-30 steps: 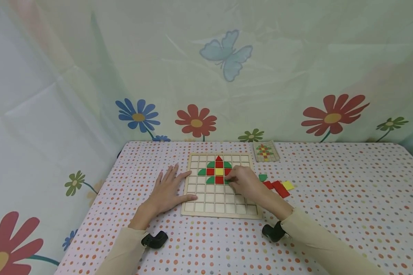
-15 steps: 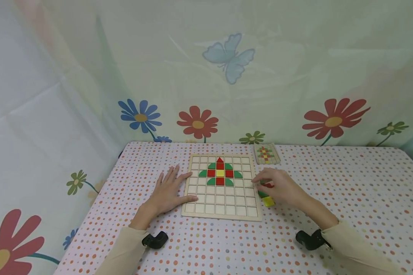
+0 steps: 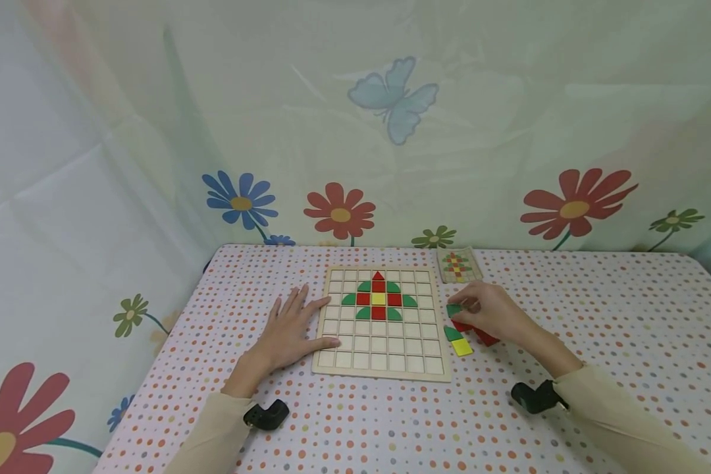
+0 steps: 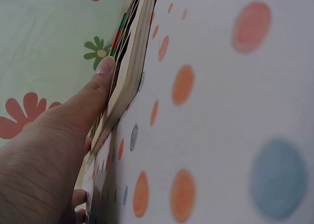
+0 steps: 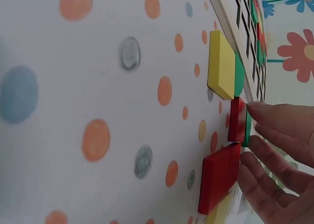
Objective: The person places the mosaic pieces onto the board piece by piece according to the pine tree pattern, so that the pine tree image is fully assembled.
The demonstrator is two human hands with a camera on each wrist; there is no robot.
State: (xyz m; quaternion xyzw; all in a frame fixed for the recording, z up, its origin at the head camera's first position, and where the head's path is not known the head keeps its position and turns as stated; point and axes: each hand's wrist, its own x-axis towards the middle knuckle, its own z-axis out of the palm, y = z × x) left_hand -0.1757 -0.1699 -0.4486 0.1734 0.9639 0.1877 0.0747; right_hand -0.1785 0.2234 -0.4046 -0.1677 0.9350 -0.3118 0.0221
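Observation:
A wooden grid board (image 3: 379,370) holds red, green and yellow tiles set in a tree-like shape. My left hand (image 3: 286,332) rests spread at its left edge; in the left wrist view the thumb (image 4: 95,89) lies along the board's rim. The right hand (image 3: 490,311) is over loose tiles right of the board. Its thumb and index finger stand on either side of a green tile (image 3: 453,308), touching around it and a red tile (image 5: 237,120); a firm grip does not show. A thicker red piece (image 5: 218,177) lies partly under this hand.
A yellow tile (image 3: 462,347) and a second green tile (image 3: 452,334) lie beside the board's right edge. A small pattern card (image 3: 459,264) with a similar tree picture lies behind. Dotted cloth (image 3: 598,329) covers the table; a flowered curtain (image 3: 480,131) hangs behind it.
The right hand has left the board's pattern and gone right to the loose tiles. The yellow tile has shifted left, towards the board. My left hand has stayed put.

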